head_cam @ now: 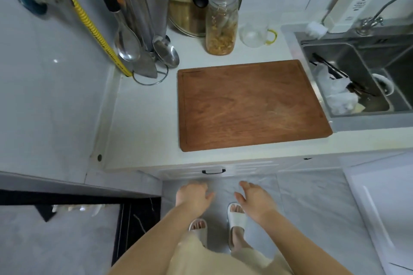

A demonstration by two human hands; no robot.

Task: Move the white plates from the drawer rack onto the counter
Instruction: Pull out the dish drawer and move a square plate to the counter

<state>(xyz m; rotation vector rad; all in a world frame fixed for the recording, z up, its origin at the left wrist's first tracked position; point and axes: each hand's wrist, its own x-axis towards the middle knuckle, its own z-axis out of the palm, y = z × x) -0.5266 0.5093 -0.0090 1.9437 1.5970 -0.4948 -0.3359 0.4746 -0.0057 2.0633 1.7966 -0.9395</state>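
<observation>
Drawer (214, 168) closed below near edge of bench (143, 118); white front, black bar handle (213, 171) with long axis left–right. Plates not visible; whether they sit inside cannot be told. Left hand (193, 194) and right hand (257, 197) both below handle, just in front of drawer, fingers loosely spread, holding nothing, touching nothing.

Bench: smooth white top. Rectangular brown wooden board (250, 105) with groove near its rim lies flat, long axis left–right, covering the middle. Far side: glass jar (221, 22) of yellowish contents, glass pot lid (201, 0) leaning upright, clear cup (254, 34). Far left: steel ladles and knives in wire rack (143, 51). Right: steel sink (348, 78) with crumpled white plastic and a cup inside.
</observation>
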